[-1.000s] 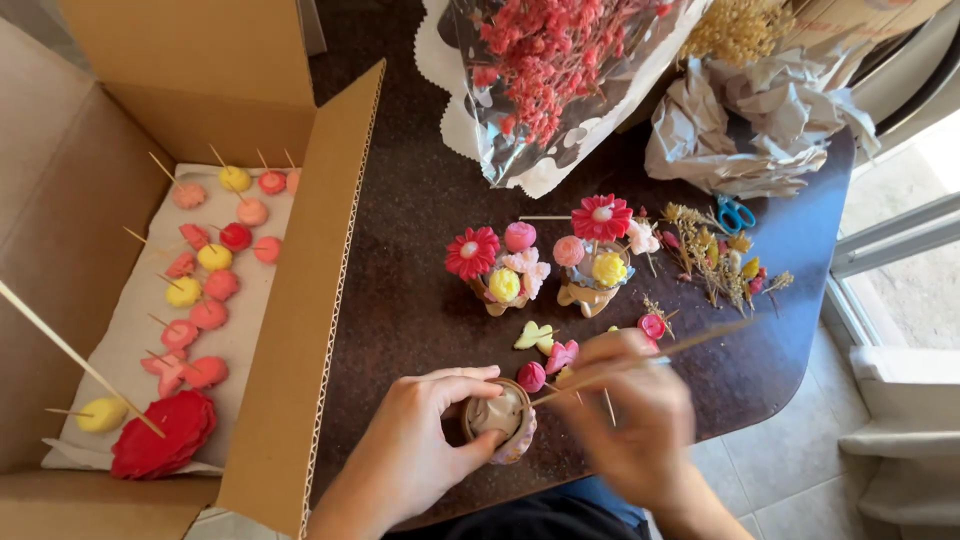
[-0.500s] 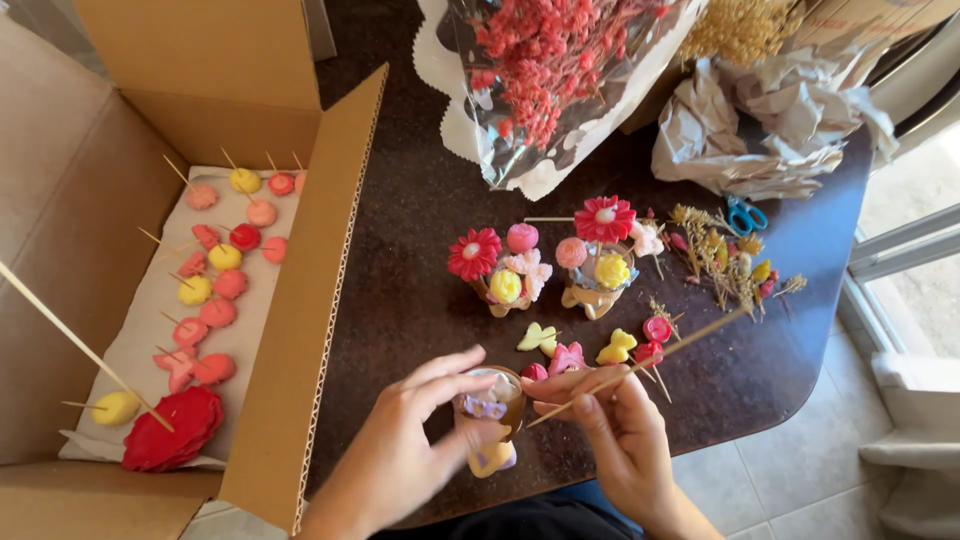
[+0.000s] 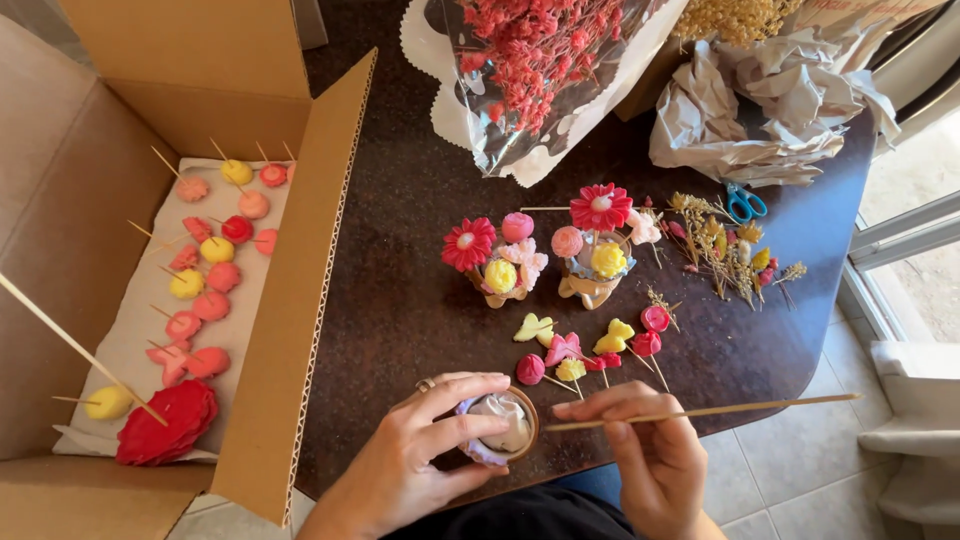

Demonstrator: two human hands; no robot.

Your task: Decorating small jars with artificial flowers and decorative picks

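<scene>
2 hands busy: left (image 3: 425,450) cups small pot (image 3: 505,425); right (image 3: 650,450) pinches skewer (image 3: 700,411), lying level, tip toward pot.

On the left we see a large open brown corrugated cardboard box (image 3: 300,300), its flaps spread wide and one flap standing up along the dark table's left side; a white padded sheet (image 3: 135,330) lines its floor. At the far middle we find a clear cellophane wrapper with a white scalloped edge (image 3: 470,120), lying tilted around red dried flowers. To the far right we see crumpled beige wrapping paper (image 3: 760,110), just beside that wrapper. We spot no labels, signs or screens.
</scene>
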